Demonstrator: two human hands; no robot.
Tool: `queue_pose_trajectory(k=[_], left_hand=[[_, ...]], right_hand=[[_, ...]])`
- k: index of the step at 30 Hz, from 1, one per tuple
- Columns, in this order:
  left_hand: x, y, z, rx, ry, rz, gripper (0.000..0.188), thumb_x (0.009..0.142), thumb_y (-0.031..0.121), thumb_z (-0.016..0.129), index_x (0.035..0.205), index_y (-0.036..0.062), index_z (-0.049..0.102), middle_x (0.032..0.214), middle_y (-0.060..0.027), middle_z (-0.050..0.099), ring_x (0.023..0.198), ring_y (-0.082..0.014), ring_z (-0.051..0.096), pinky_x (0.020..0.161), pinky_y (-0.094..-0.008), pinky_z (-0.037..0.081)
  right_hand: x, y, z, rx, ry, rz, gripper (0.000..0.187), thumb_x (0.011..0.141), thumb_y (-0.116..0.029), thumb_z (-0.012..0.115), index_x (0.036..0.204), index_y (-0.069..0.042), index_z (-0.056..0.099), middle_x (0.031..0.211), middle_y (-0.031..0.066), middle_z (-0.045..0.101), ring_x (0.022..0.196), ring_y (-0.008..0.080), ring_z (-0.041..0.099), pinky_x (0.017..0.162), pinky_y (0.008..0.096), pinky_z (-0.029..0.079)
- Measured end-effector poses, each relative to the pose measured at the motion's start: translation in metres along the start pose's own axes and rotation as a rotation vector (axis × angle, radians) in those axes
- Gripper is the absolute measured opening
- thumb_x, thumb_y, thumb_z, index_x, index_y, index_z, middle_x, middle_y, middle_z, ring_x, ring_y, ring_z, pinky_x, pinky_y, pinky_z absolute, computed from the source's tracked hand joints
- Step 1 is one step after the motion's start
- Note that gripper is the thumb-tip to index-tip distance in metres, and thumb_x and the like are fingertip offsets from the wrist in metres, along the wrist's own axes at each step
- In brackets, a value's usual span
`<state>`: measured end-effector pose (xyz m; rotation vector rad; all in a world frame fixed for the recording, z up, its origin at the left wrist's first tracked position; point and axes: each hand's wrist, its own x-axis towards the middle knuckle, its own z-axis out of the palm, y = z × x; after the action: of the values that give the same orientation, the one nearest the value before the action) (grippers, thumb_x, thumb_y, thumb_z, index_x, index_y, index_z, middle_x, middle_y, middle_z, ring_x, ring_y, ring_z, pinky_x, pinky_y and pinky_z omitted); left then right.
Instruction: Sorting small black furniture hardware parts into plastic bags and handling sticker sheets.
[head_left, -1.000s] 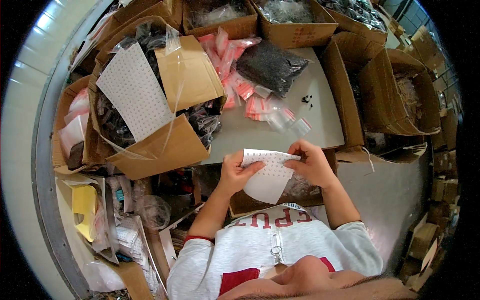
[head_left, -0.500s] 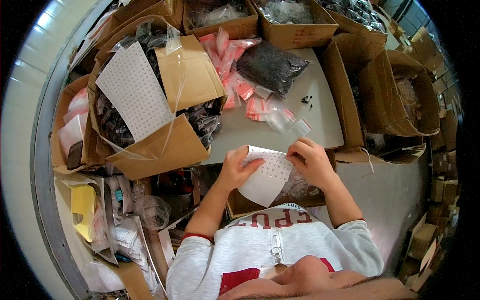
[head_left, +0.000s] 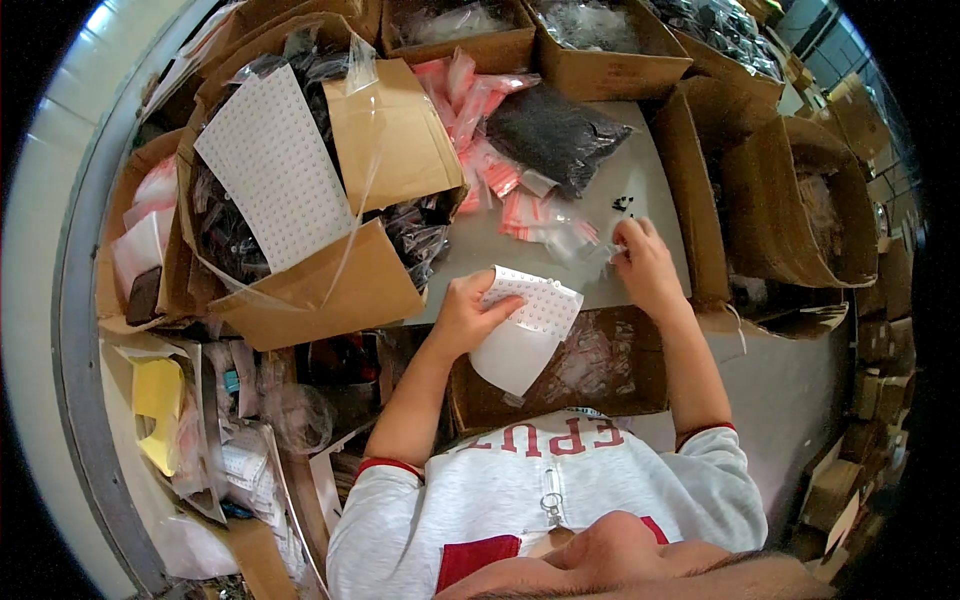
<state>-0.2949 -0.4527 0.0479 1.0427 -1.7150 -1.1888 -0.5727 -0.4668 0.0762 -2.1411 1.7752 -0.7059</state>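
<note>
My left hand [head_left: 474, 316] pinches a white sheet [head_left: 513, 356] with rows of small printed marks; its upper part is bent and its blank lower part hangs over an open carton [head_left: 655, 385]. Over the grey tabletop [head_left: 655, 160], my right hand [head_left: 648, 268] has its fingertips closed on the edge of a small clear zip bag [head_left: 607, 252]. Just beyond those fingers lie several tiny black parts [head_left: 623, 204]. To their left are more zip bags with red-striped tops [head_left: 530, 213] and a large bag of black pieces [head_left: 555, 138].
At left, a big carton [head_left: 315, 290] holds black bagged items and another dotted white sheet [head_left: 272, 165]. More cartons [head_left: 610, 68] line the back, and deep ones [head_left: 790, 200] stand at right. The carton before me contains small clear packets [head_left: 595, 360]. A yellow holder [head_left: 158, 410] sits lower left.
My right hand has left the sheet and moved up and right to the small zip bag on the tabletop. The left hand still holds the sheet, which has shifted slightly.
</note>
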Motion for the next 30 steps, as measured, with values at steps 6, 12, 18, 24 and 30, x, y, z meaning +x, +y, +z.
queue_pose_trajectory(k=[6,12,18,24,30], left_hand=[[0.001,-0.006,0.001,-0.013,0.02,0.034,0.02,0.08,0.009,0.073,0.092,-0.0035,0.064,0.083,-0.0188,0.066,0.074,-0.0265,0.066,0.067,-0.0353,0.05],[0.001,-0.013,0.005,0.069,0.013,0.113,0.02,0.08,0.01,0.074,0.087,-0.0036,0.061,0.078,-0.0197,0.062,0.071,-0.034,0.062,0.064,-0.0374,0.048],[-0.001,-0.013,0.001,0.016,-0.022,0.06,0.024,0.08,0.007,0.074,0.1,-0.0037,0.066,0.088,-0.016,0.07,0.08,-0.0205,0.068,0.07,-0.0328,0.052],[0.001,-0.011,0.005,-0.007,0.053,0.1,0.024,0.079,0.01,0.074,0.081,-0.0039,0.055,0.074,-0.0215,0.059,0.067,-0.0368,0.06,0.06,-0.0389,0.047],[0.003,-0.008,0.005,0.106,0.007,0.121,0.028,0.079,0.014,0.074,0.078,-0.003,0.051,0.074,-0.0223,0.057,0.068,-0.0416,0.057,0.062,-0.0422,0.045]], right_hand=[[0.001,-0.008,-0.002,0.15,-0.232,0.094,0.036,0.075,-0.003,0.074,0.101,-0.005,0.049,0.088,0.0175,0.061,0.083,0.0349,0.063,0.074,0.041,0.049],[0.02,-0.016,0.026,0.18,-0.088,0.031,0.023,0.083,-0.002,0.063,0.1,-0.003,0.048,0.09,0.0178,0.062,0.088,0.04,0.061,0.076,0.044,0.048],[0.013,-0.009,0.016,-0.036,-0.023,0.183,0.027,0.08,-0.009,0.068,0.096,-0.005,0.048,0.086,0.0169,0.06,0.085,0.0396,0.059,0.076,0.0463,0.046],[0.0,-0.022,-0.004,-0.025,-0.193,0.16,0.031,0.079,-0.013,0.072,0.099,-0.002,0.051,0.104,0.0174,0.057,0.098,0.0377,0.056,0.085,0.0422,0.046],[0.017,0.004,0.028,-0.073,-0.102,0.025,0.023,0.083,-0.012,0.068,0.1,0.0,0.06,0.117,0.0195,0.052,0.112,0.0393,0.049,0.094,0.0443,0.043]])
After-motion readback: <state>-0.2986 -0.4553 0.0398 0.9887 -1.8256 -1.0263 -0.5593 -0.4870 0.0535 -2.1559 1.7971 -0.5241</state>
